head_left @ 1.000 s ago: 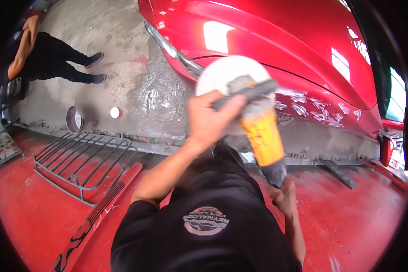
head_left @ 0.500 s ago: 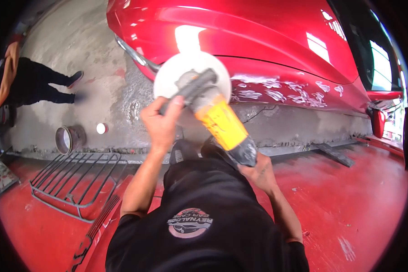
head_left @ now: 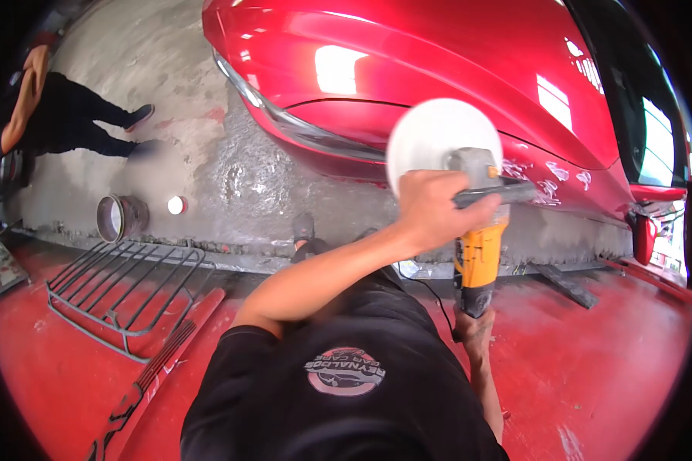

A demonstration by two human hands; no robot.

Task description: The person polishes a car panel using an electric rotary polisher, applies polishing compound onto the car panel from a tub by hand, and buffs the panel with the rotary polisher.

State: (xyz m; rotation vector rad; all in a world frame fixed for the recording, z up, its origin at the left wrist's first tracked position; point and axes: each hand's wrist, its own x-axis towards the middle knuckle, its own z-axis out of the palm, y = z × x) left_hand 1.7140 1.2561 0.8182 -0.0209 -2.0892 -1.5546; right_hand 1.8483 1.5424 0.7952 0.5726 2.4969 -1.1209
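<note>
Filling the upper edge of the concrete floor (head_left: 161, 69), the red car (head_left: 300, 34) stands beside the yellow polisher (head_left: 480, 257), whose white pad (head_left: 438, 134) overlaps its near side; the left hand (head_left: 430, 203) wraps the front handle (head_left: 509, 194), the right hand (head_left: 475, 326) the rear end — each grip closed, probably for steadiness; white smears (head_left: 547, 190) lie right of the pad; open floor — bare concrete — borders the car's lower edge.

Yellow-and-black polisher (head_left: 480, 257), white disc (head_left: 434, 134)
</note>
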